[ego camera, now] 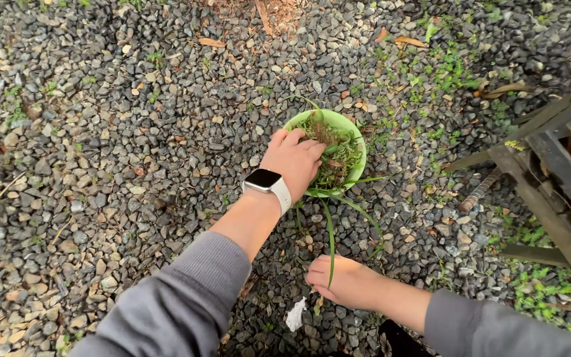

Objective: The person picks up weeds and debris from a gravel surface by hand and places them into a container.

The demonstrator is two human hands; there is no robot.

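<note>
A light green bowl [358, 140] sits on the gravel, filled with pulled weeds and grass [338, 153]. My left hand [292, 160], with a white-strapped watch on the wrist, rests on the bowl's near-left rim and presses into the weeds. My right hand [340, 281] lies lower down, fingers curled against the stones, close to the base of a long grass blade [331, 238] that hangs out of the bowl. Whether it grips anything is hidden. Both arms wear grey sleeves.
Grey gravel [114, 152] covers the ground, with small green weeds [454, 69] at the upper right and lower right. A dark wooden frame [556, 178] stands at the right edge. A white scrap [295, 315] lies by my right hand. Dry leaves are scattered at the top.
</note>
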